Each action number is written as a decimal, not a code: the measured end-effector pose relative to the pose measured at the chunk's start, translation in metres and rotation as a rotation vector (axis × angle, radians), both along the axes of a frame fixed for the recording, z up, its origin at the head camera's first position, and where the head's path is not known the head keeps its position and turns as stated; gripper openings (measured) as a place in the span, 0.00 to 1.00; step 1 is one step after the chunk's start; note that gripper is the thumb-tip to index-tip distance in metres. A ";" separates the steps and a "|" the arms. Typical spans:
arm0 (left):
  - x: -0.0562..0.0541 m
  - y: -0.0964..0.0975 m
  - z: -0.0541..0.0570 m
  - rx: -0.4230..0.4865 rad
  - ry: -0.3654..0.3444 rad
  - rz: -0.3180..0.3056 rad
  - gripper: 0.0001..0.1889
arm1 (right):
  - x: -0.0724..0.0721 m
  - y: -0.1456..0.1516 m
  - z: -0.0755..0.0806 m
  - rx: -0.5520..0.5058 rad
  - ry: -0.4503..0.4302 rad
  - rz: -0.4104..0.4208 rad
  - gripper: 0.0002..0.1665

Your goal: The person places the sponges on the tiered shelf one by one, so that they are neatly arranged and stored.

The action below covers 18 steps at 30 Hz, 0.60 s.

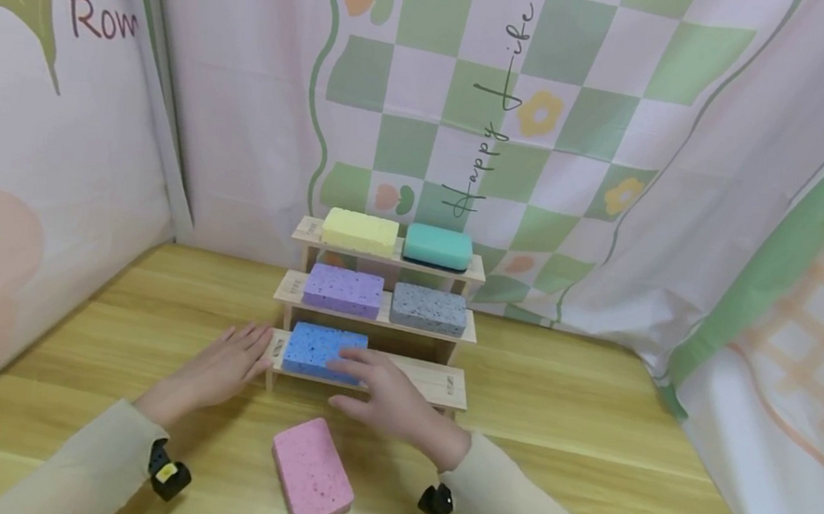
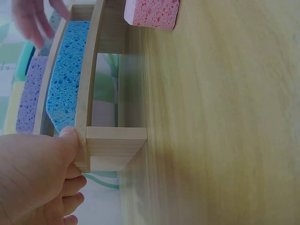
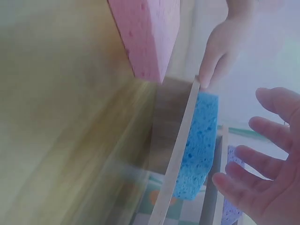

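Note:
A three-tier wooden rack (image 1: 415,375) holds pairs of sponges on its upper two tiers. On the bottom tier, toward the left, lies a speckled blue sponge (image 1: 319,349). My left hand (image 1: 223,367) holds the left end of that tier; in the left wrist view the thumb (image 2: 68,136) lies on the plank beside the blue sponge's end. Over the sponge's right part hovers my right hand (image 1: 390,397), fingers apart and relaxed, holding nothing; the right wrist view shows a gap to the sponge. A pink sponge (image 1: 314,474) lies flat on the table in front of the rack.
The middle tier carries a purple sponge (image 1: 344,291) and a grey sponge (image 1: 429,307). On the top tier sit a yellow sponge (image 1: 359,231) and a teal sponge (image 1: 438,247). Patterned curtains (image 1: 247,106) enclose the wooden table (image 1: 573,441) at the back and sides.

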<state>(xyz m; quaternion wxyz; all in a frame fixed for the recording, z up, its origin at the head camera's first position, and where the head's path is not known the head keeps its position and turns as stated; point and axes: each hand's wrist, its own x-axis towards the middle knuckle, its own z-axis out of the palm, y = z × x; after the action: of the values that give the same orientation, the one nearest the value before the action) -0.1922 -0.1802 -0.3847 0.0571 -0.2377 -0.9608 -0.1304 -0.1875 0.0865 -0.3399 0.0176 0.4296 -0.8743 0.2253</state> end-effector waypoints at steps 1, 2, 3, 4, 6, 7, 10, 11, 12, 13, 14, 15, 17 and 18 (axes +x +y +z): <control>0.000 0.000 0.000 -0.002 0.002 -0.001 0.26 | 0.003 0.001 0.000 -0.004 -0.011 0.002 0.25; 0.000 0.000 0.000 -0.003 0.004 -0.003 0.26 | 0.006 0.002 -0.001 -0.007 -0.020 0.006 0.25; 0.000 0.000 0.000 -0.004 0.004 -0.002 0.26 | 0.009 0.002 -0.001 -0.010 -0.029 0.013 0.25; 0.000 0.000 0.000 -0.004 0.005 -0.003 0.26 | 0.012 0.003 -0.002 -0.013 -0.038 0.019 0.25; 0.000 0.000 0.000 -0.005 0.005 -0.004 0.26 | 0.017 0.005 -0.003 -0.017 -0.053 0.027 0.25; 0.000 0.000 0.000 -0.005 0.005 -0.004 0.26 | 0.019 0.005 -0.004 -0.024 -0.063 0.032 0.25; 0.000 0.000 0.000 -0.003 0.001 -0.003 0.26 | 0.024 0.007 -0.006 -0.030 -0.085 0.040 0.25; 0.001 0.000 0.001 -0.002 0.000 -0.003 0.26 | 0.025 0.008 -0.007 -0.030 -0.094 0.045 0.25; 0.001 0.000 0.001 -0.002 -0.001 -0.003 0.26 | 0.026 0.009 -0.008 -0.027 -0.103 0.048 0.25; 0.001 0.000 0.001 -0.001 -0.002 -0.003 0.26 | 0.027 0.009 -0.009 -0.021 -0.108 0.051 0.25; 0.001 0.000 0.001 0.000 -0.003 -0.004 0.26 | 0.028 0.010 -0.010 -0.013 -0.111 0.053 0.25; 0.001 0.000 0.001 0.001 -0.004 -0.004 0.26 | 0.029 0.011 -0.012 -0.004 -0.116 0.057 0.25; 0.001 0.000 0.001 0.002 -0.005 -0.005 0.26 | 0.031 0.012 -0.014 0.014 -0.125 0.063 0.25; 0.001 0.000 0.001 0.002 -0.006 -0.005 0.26 | 0.031 0.012 -0.015 0.024 -0.127 0.064 0.26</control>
<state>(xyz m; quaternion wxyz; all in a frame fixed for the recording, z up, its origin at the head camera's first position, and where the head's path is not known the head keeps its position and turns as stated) -0.1910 -0.1800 -0.3835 0.0542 -0.2395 -0.9603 -0.1323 -0.1561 0.0988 -0.3550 -0.0503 0.4422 -0.8621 0.2424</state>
